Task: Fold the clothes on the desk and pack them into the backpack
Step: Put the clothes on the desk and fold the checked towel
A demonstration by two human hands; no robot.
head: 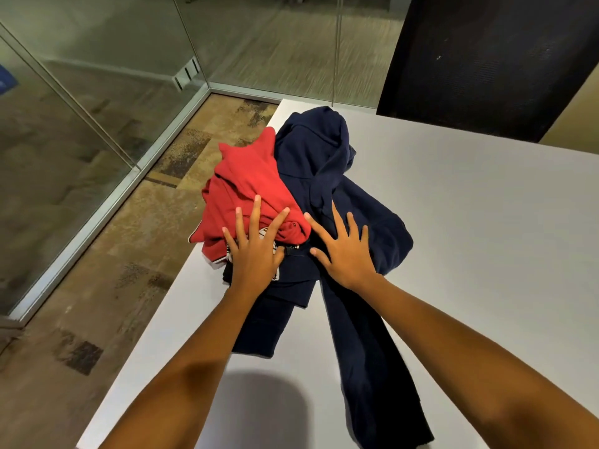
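Both hands were flat on a clothes pile on the white counter [470, 222], near its left edge. Left hand [256, 254] lay palm down on the red top [246, 186], fingers [256, 212] straight and spread, pressing, nothing pinched. Right hand [346, 257] lay palm down on the navy hoodie [340, 176], fingers [337, 222] also spread wide and straight, no grip on the cloth.

The red top was bunched and crumpled at the left of the pile, touching the hoodie and partly overlapping it. A white and black printed piece [228, 254] peeked out under the left hand; what garment it was could not be told. The hoodie was unfolded and rumpled, hood toward the far side. One long navy sleeve [372, 367] trailed toward the near edge. A shorter navy strip [269, 319] lay beside it, under the left wrist; whether it belonged to the hoodie was unclear.

Both forearms were bare, coming in from the near edge. A round shadow [259, 393] fell on the counter between them.

A black mesh chair [486, 59] stood behind the far edge. A glass wall [97, 76] with a metal frame ran at left, over patterned carpet [97, 286].
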